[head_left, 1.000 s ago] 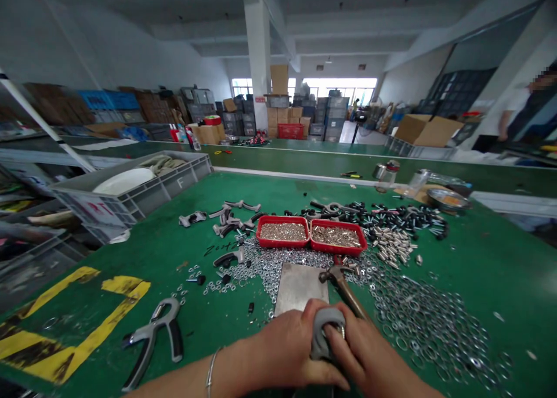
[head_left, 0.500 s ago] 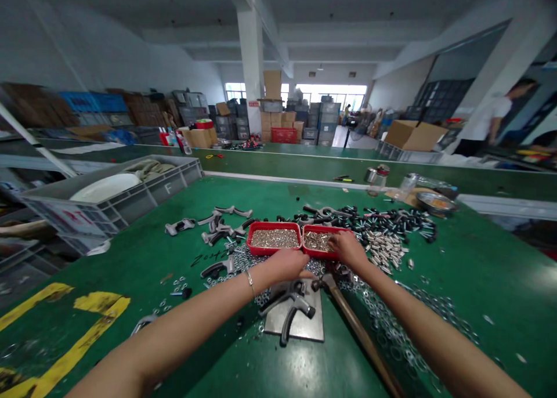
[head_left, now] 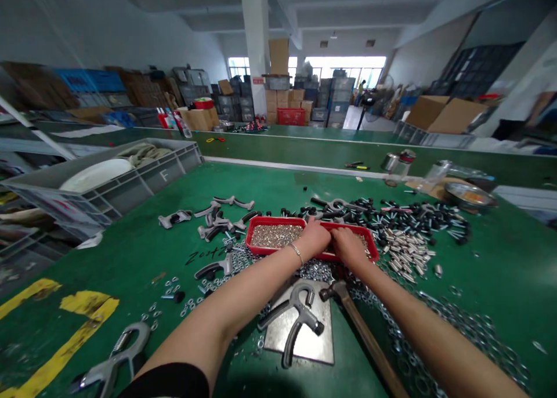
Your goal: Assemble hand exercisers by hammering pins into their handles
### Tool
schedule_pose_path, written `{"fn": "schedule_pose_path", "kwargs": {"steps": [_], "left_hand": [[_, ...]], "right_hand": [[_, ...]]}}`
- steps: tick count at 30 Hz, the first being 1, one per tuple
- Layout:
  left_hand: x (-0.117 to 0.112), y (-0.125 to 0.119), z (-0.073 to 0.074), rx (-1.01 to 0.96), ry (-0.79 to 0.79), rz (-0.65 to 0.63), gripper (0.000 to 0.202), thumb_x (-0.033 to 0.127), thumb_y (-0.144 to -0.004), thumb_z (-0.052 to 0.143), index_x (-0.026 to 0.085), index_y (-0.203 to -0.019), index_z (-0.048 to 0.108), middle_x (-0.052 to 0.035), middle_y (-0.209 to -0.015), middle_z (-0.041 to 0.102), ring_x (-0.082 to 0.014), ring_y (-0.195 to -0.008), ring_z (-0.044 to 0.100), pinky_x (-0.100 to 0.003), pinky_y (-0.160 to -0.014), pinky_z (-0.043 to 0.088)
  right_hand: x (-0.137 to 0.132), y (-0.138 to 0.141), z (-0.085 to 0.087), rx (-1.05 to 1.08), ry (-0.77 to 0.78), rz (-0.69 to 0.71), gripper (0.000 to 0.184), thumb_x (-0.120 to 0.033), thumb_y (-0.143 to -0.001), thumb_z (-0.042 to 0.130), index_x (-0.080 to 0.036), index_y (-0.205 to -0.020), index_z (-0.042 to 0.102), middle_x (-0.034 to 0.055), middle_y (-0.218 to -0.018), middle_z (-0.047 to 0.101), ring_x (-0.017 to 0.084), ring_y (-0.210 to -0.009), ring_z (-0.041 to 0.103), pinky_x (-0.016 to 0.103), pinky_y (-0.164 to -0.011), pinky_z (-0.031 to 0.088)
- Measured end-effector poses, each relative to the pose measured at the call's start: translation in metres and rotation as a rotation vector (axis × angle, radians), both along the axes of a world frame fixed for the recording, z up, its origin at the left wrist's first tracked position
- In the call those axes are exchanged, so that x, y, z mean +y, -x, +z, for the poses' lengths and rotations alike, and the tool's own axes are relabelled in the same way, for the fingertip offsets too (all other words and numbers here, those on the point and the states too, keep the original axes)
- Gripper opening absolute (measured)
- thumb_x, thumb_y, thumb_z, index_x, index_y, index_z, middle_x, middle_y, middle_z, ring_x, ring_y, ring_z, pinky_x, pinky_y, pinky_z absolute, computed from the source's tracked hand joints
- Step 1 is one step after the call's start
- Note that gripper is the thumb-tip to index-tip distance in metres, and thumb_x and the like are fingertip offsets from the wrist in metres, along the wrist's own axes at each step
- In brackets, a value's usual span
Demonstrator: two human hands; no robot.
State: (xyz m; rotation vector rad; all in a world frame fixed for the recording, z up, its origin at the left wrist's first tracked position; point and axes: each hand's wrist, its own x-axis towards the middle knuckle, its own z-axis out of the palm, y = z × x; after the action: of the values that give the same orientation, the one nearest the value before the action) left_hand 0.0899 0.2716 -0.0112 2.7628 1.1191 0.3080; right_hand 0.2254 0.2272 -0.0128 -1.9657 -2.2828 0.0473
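Observation:
Both my hands are at the right-hand red plastic tray (head_left: 363,237), which holds small metal parts. My left hand (head_left: 314,239), with a thin bracelet at its wrist, rests over the tray's near left corner. My right hand (head_left: 350,248) is beside it, and its fingertips are hidden among the parts. Just left lies a second red tray (head_left: 274,235) of similar parts. Below my forearms, a grey-and-black spring hand grip (head_left: 300,317) lies on a steel plate (head_left: 304,346). A wooden-handled hammer (head_left: 365,334) lies right of the plate.
Metal washers (head_left: 461,334) are strewn over the green bench (head_left: 487,282). Several grip parts (head_left: 213,224) lie left of the trays, and black-and-metal pins (head_left: 418,230) lie right. A grey crate (head_left: 130,183) stands at the left. A person stands at the far right.
The grey grip, held above the plate a second ago, now lies on it. Both hands have moved forward to the right-hand red tray. The view has shifted slightly.

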Motion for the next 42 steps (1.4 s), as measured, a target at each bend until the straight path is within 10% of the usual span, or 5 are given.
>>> {"fn": "schedule_pose_path", "kwargs": {"steps": [8,15,19,32,42], "left_hand": [[-0.025,0.028,0.018,-0.133,-0.033,0.153,0.031,0.007,-0.09,0.045,0.01,-0.115,0.064,-0.0155,-0.109,0.068,-0.026,-0.104,0.061,-0.042,-0.094,0.043],[-0.126,0.106,0.01,-0.625,0.489,0.199,0.017,0.021,-0.087,0.057,0.017,-0.095,0.071,-0.0033,-0.093,0.073,-0.0187,-0.087,0.065,-0.03,-0.082,0.049],[-0.167,0.112,-0.012,-0.623,0.427,0.3,0.01,0.023,-0.083,0.063,0.018,-0.079,0.07,-0.0026,-0.087,0.069,-0.02,-0.091,0.061,-0.033,-0.088,0.044],[-0.168,0.108,-0.032,-0.579,0.29,0.37,0.011,0.021,-0.086,0.06,0.017,-0.076,0.061,-0.0022,-0.085,0.059,-0.0185,-0.088,0.055,-0.032,-0.083,0.043],[-0.182,0.11,-0.019,-0.109,-0.05,0.017,0.022,0.027,-0.099,0.045,0.015,-0.1,0.064,-0.0094,-0.099,0.064,-0.0246,-0.099,0.055,-0.04,-0.092,0.04]], "right_hand": [[-0.003,-0.006,0.002,0.192,-0.081,-0.065,0.032,-0.02,-0.099,0.033,-0.009,-0.115,0.058,0.0192,-0.101,0.069,0.027,-0.094,0.063,0.037,-0.082,0.044],[-0.084,-0.004,0.014,0.413,0.028,0.212,0.027,-0.025,-0.093,0.046,-0.021,-0.108,0.068,0.0064,-0.103,0.07,0.021,-0.095,0.063,0.033,-0.085,0.047],[-0.111,0.018,0.0,0.474,0.115,0.234,0.023,-0.034,-0.093,0.049,-0.019,-0.091,0.066,0.0039,-0.088,0.069,0.02,-0.084,0.061,0.032,-0.077,0.047],[-0.109,0.037,-0.012,0.222,-0.03,0.266,0.023,-0.032,-0.096,0.049,-0.019,-0.081,0.062,0.0067,-0.085,0.064,0.025,-0.088,0.05,0.034,-0.077,0.041],[-0.115,0.044,0.002,0.029,-0.088,0.38,0.02,-0.028,-0.097,0.048,-0.019,-0.087,0.063,0.009,-0.089,0.063,0.026,-0.092,0.051,0.037,-0.082,0.043]]}}
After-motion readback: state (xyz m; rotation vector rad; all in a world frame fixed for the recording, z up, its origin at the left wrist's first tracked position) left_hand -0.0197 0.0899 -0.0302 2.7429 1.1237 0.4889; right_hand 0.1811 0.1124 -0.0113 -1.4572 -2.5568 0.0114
